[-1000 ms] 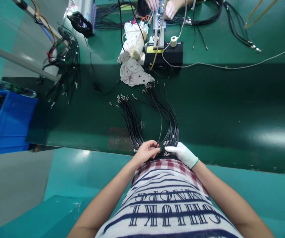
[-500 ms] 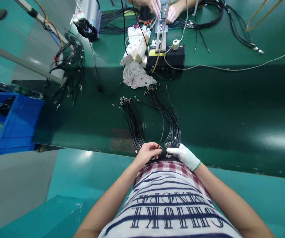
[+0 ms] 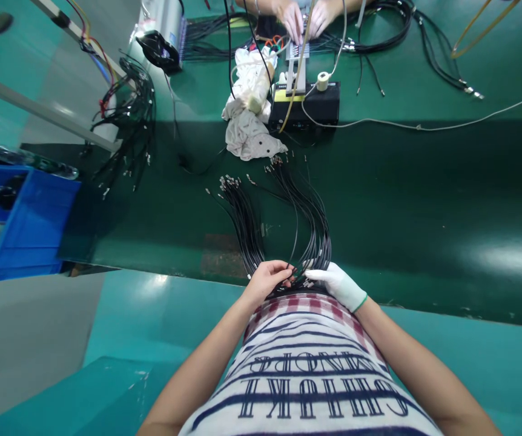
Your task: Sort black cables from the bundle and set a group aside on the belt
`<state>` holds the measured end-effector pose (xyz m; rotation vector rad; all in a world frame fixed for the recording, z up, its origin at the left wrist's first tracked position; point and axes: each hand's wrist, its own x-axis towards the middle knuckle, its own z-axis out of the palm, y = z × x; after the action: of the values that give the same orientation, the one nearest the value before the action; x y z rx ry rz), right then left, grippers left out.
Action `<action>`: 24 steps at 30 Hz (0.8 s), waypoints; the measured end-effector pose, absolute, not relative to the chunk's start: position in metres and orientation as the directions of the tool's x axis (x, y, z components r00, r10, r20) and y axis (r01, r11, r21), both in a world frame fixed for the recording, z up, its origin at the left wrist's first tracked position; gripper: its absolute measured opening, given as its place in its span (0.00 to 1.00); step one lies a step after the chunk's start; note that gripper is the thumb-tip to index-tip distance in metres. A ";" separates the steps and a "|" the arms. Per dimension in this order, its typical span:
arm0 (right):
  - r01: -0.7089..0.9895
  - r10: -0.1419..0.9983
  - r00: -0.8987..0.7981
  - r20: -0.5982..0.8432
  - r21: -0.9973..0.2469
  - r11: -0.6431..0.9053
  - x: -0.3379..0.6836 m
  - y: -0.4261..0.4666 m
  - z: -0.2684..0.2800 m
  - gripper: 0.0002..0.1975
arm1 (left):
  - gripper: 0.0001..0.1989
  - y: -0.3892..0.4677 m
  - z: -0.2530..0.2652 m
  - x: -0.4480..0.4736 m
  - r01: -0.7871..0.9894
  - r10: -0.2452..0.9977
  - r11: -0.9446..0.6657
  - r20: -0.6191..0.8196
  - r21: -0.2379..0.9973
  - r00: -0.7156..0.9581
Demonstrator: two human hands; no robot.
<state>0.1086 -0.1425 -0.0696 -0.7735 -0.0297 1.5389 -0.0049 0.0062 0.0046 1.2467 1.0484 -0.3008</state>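
Two bundles of thin black cables lie on the green table in front of me, with small metal ends pointing away. My bare left hand (image 3: 267, 280) is between the left cable bundle (image 3: 244, 224) and the right cable bundle (image 3: 315, 218), its thumb and fingers pinched on a single black cable. On my right hand (image 3: 337, 284) is a white glove with a green cuff edge. It is closed around the near end of the right bundle, by the table's front edge. Some cable ends between my hands are partly hidden by the fingers.
Across the table, another person's hands (image 3: 306, 21) work at a small metal fixture (image 3: 296, 57). Near it are a black box (image 3: 306, 106), crumpled white cloths (image 3: 249, 109) and coiled black cables (image 3: 388, 42). At left stand a blue bin (image 3: 38, 224) and hanging cables (image 3: 136, 121).
My left hand has shifted very slightly left, moving the pinched cable a little. My right hand stays put. The other person's hands have moved closer together at the fixture.
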 end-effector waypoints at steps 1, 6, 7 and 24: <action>-0.874 0.886 0.085 -0.455 -0.462 -0.153 0.108 -0.143 -0.070 0.14 | 0.17 0.006 0.004 -0.005 0.704 0.337 0.334 -0.777 0.626 0.531; -0.880 0.855 0.094 -0.511 -0.444 -0.169 0.108 -0.142 -0.070 0.14 | 0.18 0.001 -0.003 -0.004 0.751 0.345 0.191 -0.759 0.633 0.552; -0.883 0.850 0.092 -0.519 -0.438 -0.171 0.108 -0.142 -0.070 0.14 | 0.17 -0.001 -0.005 -0.003 0.760 0.351 0.146 -0.752 0.633 0.558; -0.915 0.794 0.083 -0.602 -0.361 -0.178 0.109 -0.147 -0.071 0.23 | 0.12 -0.003 0.006 0.007 0.785 0.361 -0.185 -0.702 0.592 0.614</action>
<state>0.1094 -0.1475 -0.0709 -0.8463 0.1861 1.5362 0.0072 -0.0030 0.0060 1.7855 0.9317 -0.5025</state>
